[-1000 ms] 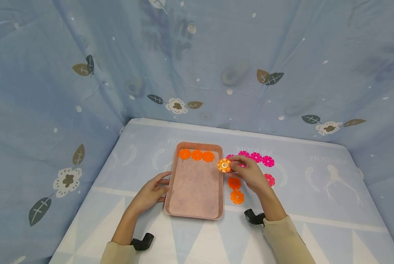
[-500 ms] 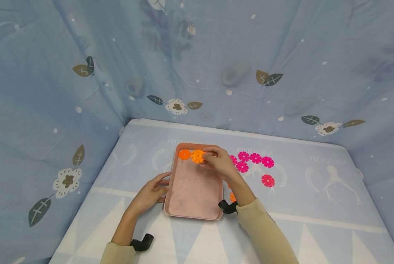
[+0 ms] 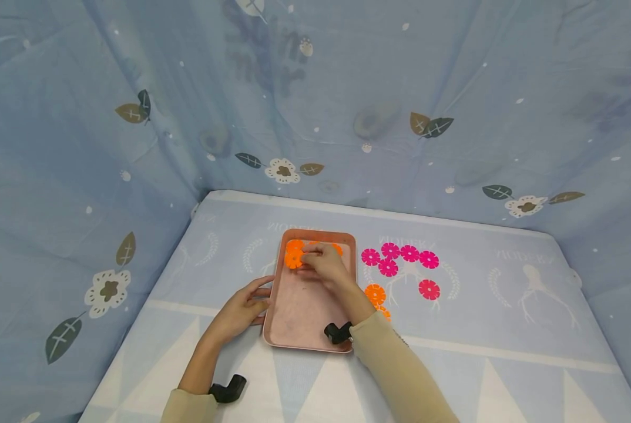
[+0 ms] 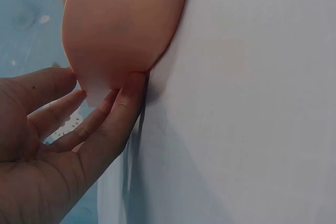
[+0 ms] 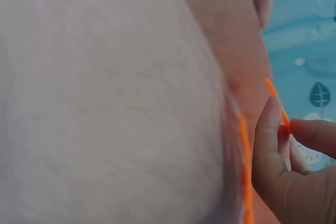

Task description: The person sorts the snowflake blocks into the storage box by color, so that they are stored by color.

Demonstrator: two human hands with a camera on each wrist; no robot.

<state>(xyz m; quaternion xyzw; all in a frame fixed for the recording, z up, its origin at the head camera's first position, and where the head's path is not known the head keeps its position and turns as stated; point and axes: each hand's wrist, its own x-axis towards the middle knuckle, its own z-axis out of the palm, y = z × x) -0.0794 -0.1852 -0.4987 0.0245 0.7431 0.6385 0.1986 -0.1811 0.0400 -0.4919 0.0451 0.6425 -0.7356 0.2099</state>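
- Disc, pinched by your right hand over the tray, may slip if loosely held.
- Brushing could scatter laid discs just beyond those fingertips.
- Your left hand, fingers apart against the tray, could shove it.

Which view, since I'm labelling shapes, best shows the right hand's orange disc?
The head view: the held orange disc shows its notched face. The right wrist view shows it edge-on in the right hand; the left wrist view doesn't show it.
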